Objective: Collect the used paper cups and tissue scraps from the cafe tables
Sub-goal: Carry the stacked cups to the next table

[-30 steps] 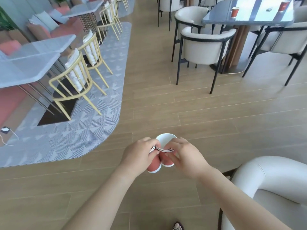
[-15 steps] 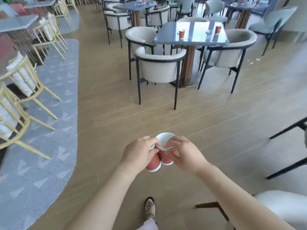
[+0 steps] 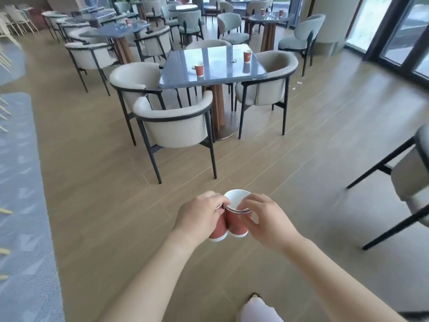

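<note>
Mid-aisle, above the wood floor (image 3: 116, 182): left hand (image 3: 199, 214) grips the left cup (image 3: 218, 231) round its upper wall, fingers curled over the lip. The right hand (image 3: 267, 219) holds the right cup (image 3: 236, 219) by pinching it at the rim. The two cups touch side by side, mouths up and slightly tilted. Both rims look layered, so each may be a nested stack; cannot confirm. Ahead, the table (image 3: 185, 59) carries a near cup (image 3: 199, 69) at front left, a far cup (image 3: 247, 56) toward the back right, and a small scrap (image 3: 234, 60) just beside the far one. A chair (image 3: 176, 129) stands between the person and the table edge. Risks, as judged:
(1) Both hands are occupied. Reaching for a table cup before nesting the held pair leaves one on a rim pinch alone; thin paper buckles and the cup drops.
(2) Leftover liquid could spill if a cup tips while nesting; the left cup's inside is hidden.
(3) A reach over the chair back could knock the near cup.
(4) The scrap is small on a glossy top and easily missed.
</note>
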`<state>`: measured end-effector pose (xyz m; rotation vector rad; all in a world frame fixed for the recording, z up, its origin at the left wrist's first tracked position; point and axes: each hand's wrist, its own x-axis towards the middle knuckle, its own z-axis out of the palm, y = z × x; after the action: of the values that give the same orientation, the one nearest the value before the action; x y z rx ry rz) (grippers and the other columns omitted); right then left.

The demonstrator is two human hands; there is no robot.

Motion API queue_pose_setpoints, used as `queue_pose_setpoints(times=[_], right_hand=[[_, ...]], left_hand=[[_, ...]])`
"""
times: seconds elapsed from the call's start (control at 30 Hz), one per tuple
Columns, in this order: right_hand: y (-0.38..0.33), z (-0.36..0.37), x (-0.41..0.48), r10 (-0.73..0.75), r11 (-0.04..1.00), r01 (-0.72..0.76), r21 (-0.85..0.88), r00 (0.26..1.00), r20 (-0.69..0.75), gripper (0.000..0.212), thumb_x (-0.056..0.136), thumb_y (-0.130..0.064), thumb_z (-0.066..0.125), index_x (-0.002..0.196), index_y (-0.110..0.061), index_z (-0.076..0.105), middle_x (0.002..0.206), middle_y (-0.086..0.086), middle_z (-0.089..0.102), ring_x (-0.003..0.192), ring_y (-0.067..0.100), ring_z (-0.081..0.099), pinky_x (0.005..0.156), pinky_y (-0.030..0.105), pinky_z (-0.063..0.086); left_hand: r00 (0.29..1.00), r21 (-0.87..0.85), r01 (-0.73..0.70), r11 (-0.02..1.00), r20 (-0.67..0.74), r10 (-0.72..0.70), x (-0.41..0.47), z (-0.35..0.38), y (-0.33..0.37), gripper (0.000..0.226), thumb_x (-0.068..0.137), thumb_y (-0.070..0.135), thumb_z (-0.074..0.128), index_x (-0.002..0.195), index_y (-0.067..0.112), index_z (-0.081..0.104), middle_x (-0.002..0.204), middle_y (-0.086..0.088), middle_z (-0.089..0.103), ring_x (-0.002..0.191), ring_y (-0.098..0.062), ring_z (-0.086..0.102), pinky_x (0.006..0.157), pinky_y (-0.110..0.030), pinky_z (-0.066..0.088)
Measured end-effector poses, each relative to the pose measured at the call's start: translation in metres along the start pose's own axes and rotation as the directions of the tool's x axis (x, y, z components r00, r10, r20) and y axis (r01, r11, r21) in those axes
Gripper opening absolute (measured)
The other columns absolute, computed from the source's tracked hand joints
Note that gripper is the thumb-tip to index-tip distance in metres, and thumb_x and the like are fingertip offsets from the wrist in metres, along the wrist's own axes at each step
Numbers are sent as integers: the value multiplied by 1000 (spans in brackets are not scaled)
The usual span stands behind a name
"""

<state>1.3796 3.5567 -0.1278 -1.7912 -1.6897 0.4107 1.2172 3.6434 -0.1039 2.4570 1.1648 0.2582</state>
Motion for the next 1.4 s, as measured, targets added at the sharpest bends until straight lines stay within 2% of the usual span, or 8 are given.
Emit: queue_pose_setpoints(times=[0.2,0.47,0.63,0.83,0.97,1.07,1.23,1.4], right_hand=[[65,-14,91,91,996,-92,-14,994,-57,15,81,-10,57,90,-17,66,95,-6,63,94,18,53,77,33,48],[161,-69,244,141,989,-143,-31,987,-74,11,84,-17,57,91,-19,66,96,-7,64,94,18,53,78,32,47],[204,-93,322,144,988,-146,-43,988,-55,11,83,-18,58,89,-19,67,94,-6,65,91,19,55,76,34,48],[247,-95,417,128,991,-129,-30,991,-24,16,84,-14,58,91,-23,69,94,-7,66,89,21,56,76,35,48],[273,-93,500,102,994,-103,-31,995,-14,22,81,-10,57,91,-25,69,91,-7,66,86,21,55,74,38,49],[285,-94,571,95,995,-96,-23,995,-24,18,81,-13,57,90,-25,69,92,-6,66,87,22,56,72,40,50],[303,-98,685,98,994,-101,-39,993,-62,18,79,-12,58,91,-21,68,96,-8,66,92,20,57,77,35,49],[324,-89,762,124,992,-125,-11,990,-73,16,80,-14,57,91,-17,68,95,-7,66,92,19,56,77,33,48]], left_hand=[[994,9,-95,995,46,95,128,10,-9,27,89,25,50,109,42,57,113,21,57,97,-8,57,71,-24,43],[987,-104,-148,983,45,154,330,9,1,32,86,10,48,102,34,63,107,19,62,97,-13,59,81,-33,49],[984,-77,-180,981,-12,179,416,8,1,34,85,11,48,105,36,62,108,17,62,96,-12,58,75,-32,50],[986,-98,-160,982,-53,156,507,2,-24,35,81,13,49,103,38,61,107,20,63,91,-5,56,71,-28,50],[988,-92,-148,985,-54,144,587,-6,-52,38,81,12,49,105,39,60,109,22,61,100,-2,48,66,-21,40],[992,-74,-126,989,-39,123,650,-25,-75,42,82,11,49,109,40,59,112,18,64,100,-8,57,73,-24,44],[991,-64,-95,993,-106,87,749,-60,-115,42,81,17,52,114,43,54,105,15,68,95,-17,62,74,-28,48],[992,-59,-58,997,-114,51,826,-69,-145,46,74,12,53,111,40,59,104,17,69,97,-12,62,75,-23,46]])
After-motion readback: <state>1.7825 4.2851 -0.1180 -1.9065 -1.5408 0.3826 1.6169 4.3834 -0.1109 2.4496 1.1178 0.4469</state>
